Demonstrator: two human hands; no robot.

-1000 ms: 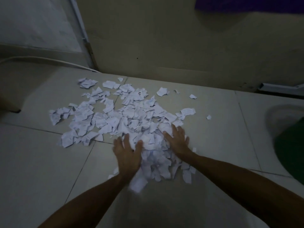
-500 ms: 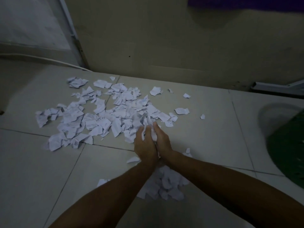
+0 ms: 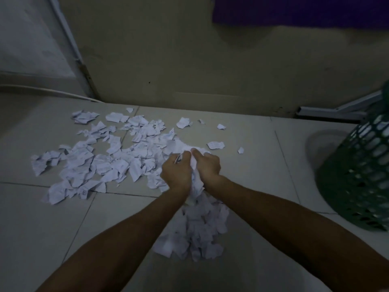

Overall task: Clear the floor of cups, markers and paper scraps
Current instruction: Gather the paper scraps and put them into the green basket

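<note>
— Where from the hands?
— Pressed together at frame centre: left hand (image 3: 175,175) and right hand (image 3: 207,166), both clenched round one bunch of paper scraps (image 3: 194,180), held just above the floor (image 3: 252,165). Green mesh basket (image 3: 357,175) off at the right edge, nearer the right hand.
— Long axis?
— None for the bunch. Loose spread (image 3: 94,161) stretching sideways toward the left; second heap (image 3: 197,234) lower centre, between the forearms.
— Counts?
— One basket. Two hands. Scraps too many and too dim to number, probably dozens. No cups, no markers in sight.
</note>
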